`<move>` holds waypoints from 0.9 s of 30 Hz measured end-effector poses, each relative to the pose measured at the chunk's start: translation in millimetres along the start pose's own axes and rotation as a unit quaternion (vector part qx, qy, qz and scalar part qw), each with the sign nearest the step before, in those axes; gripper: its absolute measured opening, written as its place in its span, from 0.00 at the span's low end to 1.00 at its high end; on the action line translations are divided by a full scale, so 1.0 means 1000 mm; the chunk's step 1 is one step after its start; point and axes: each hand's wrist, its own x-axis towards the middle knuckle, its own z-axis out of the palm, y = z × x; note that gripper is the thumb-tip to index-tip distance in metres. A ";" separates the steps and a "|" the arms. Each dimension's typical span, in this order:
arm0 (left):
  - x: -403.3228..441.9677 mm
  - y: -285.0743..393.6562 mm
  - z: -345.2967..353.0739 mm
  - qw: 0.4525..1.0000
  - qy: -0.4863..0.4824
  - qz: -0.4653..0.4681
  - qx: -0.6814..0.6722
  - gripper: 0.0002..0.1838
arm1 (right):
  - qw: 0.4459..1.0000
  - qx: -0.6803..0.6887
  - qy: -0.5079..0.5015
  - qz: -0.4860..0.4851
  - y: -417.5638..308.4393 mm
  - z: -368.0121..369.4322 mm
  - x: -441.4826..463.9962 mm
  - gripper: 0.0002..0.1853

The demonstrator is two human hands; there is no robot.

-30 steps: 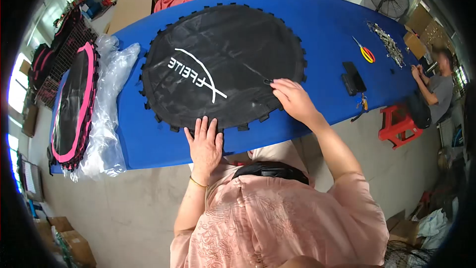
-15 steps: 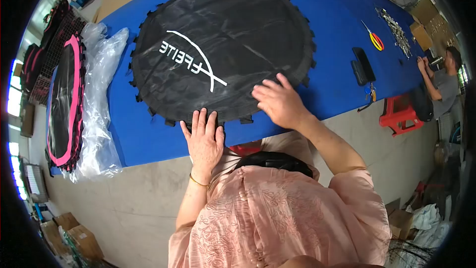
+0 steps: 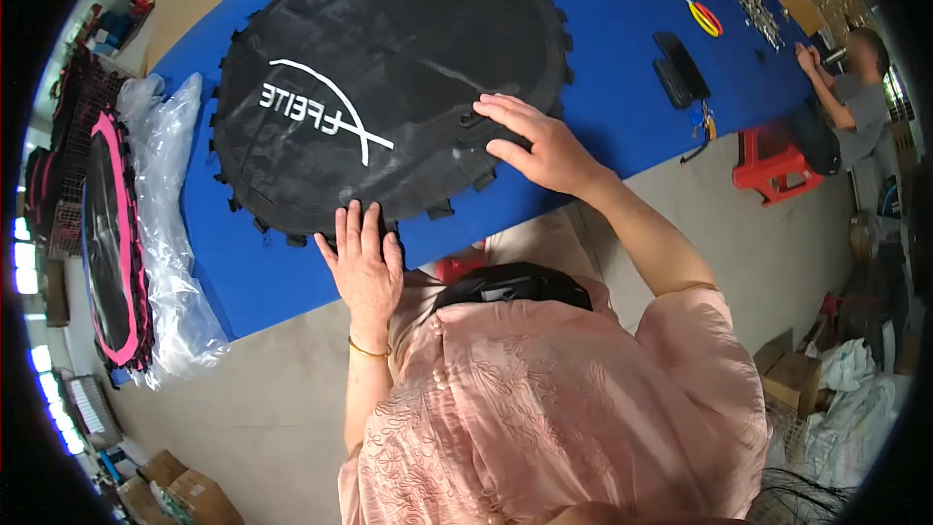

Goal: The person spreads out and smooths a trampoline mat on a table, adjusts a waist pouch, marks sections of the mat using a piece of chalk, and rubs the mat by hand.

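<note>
A round black trampoline mat (image 3: pixel 389 58) with small tabs around its rim and white lettering lies on the blue-covered table (image 3: pixel 622 117). My left hand (image 3: pixel 364 267) rests on the mat's near edge, its fingers stretched out and pressed flat. Over the right near part of the mat is my right hand (image 3: pixel 539 146), thumb apart from the extended fingers. A small dark loop or fold (image 3: pixel 468 121) shows by its fingertips; I cannot make out what it is.
Clear plastic sheeting (image 3: pixel 160 224) and a pink-rimmed black mat (image 3: pixel 117 243) are at the left. Toward the right lie a black case (image 3: pixel 682 68), keys (image 3: pixel 704 120), yellow-and-red scissors (image 3: pixel 704 19) and a pile of metal pieces (image 3: pixel 743 2). A person (image 3: pixel 855 97) sits beyond, near a red stool (image 3: pixel 773 165).
The view has shifted, so the table scene sits further left and higher. My right hand has turned, its fingers now pointing more leftward over the mat. My left hand stays on the near edge.
</note>
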 end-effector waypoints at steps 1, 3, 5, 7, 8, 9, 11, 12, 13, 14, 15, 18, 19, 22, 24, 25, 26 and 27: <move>0.000 0.001 -0.001 1.000 0.003 -0.001 0.002 0.25 | 0.999 0.045 0.014 0.024 -0.007 -0.004 -0.007 0.23; 0.000 0.001 0.000 1.000 0.009 -0.003 0.004 0.25 | 0.981 0.157 -0.049 0.100 -0.019 -0.024 -0.032 0.20; 0.000 0.001 0.001 1.000 0.006 -0.005 0.007 0.25 | 0.922 0.314 -0.153 0.169 -0.019 -0.036 -0.065 0.17; 0.000 0.001 0.001 1.000 0.002 -0.009 0.013 0.25 | 0.879 0.380 -0.228 0.177 -0.017 -0.035 -0.096 0.23; 0.000 0.002 0.000 1.000 -0.001 -0.007 0.012 0.25 | 0.878 0.381 -0.226 0.181 -0.015 -0.030 -0.111 0.23; 0.000 0.002 0.000 1.000 -0.002 -0.008 0.013 0.25 | 0.864 0.383 -0.245 0.216 -0.011 -0.021 -0.126 0.25; 0.000 0.002 0.001 1.000 -0.001 -0.008 0.015 0.25 | 0.858 0.366 -0.265 0.243 -0.010 -0.012 -0.140 0.33; 0.000 0.002 0.001 1.000 -0.002 -0.005 0.014 0.25 | 0.859 0.366 -0.261 0.244 -0.009 -0.004 -0.143 0.33; 0.000 0.002 0.000 1.000 -0.004 -0.006 0.016 0.25 | 0.848 0.393 -0.256 0.246 -0.007 0.006 -0.146 0.35; 0.001 0.002 0.000 1.000 -0.006 -0.008 0.018 0.25 | 0.837 0.420 -0.251 0.246 -0.007 0.012 -0.148 0.37; 0.001 0.001 0.000 1.000 -0.006 -0.007 0.021 0.25 | 0.838 0.420 -0.249 0.246 -0.011 0.014 -0.146 0.37; 0.000 0.002 -0.001 1.000 -0.008 -0.009 0.017 0.25 | 0.779 0.481 -0.269 0.298 -0.015 0.014 -0.143 0.39; 0.000 0.001 0.000 1.000 -0.007 -0.009 0.016 0.25 | 0.765 0.494 -0.274 0.308 -0.013 0.014 -0.144 0.39; 0.000 0.001 0.001 1.000 -0.005 -0.011 0.016 0.25 | 0.733 0.531 -0.270 0.329 -0.016 0.016 -0.143 0.41; 0.000 0.002 0.000 1.000 -0.007 -0.013 0.015 0.25 | 0.712 0.557 -0.260 0.339 -0.018 0.018 -0.142 0.41; 0.000 0.002 0.000 1.000 -0.006 -0.012 0.015 0.25 | 0.715 0.554 -0.264 0.336 -0.017 0.021 -0.143 0.42; 0.000 0.002 0.000 1.000 -0.005 -0.012 0.015 0.25 | 0.717 0.551 -0.267 0.333 -0.016 0.024 -0.142 0.42; 0.000 0.002 0.000 1.000 -0.004 -0.011 0.015 0.25 | 0.718 0.550 -0.266 0.333 -0.017 0.023 -0.140 0.42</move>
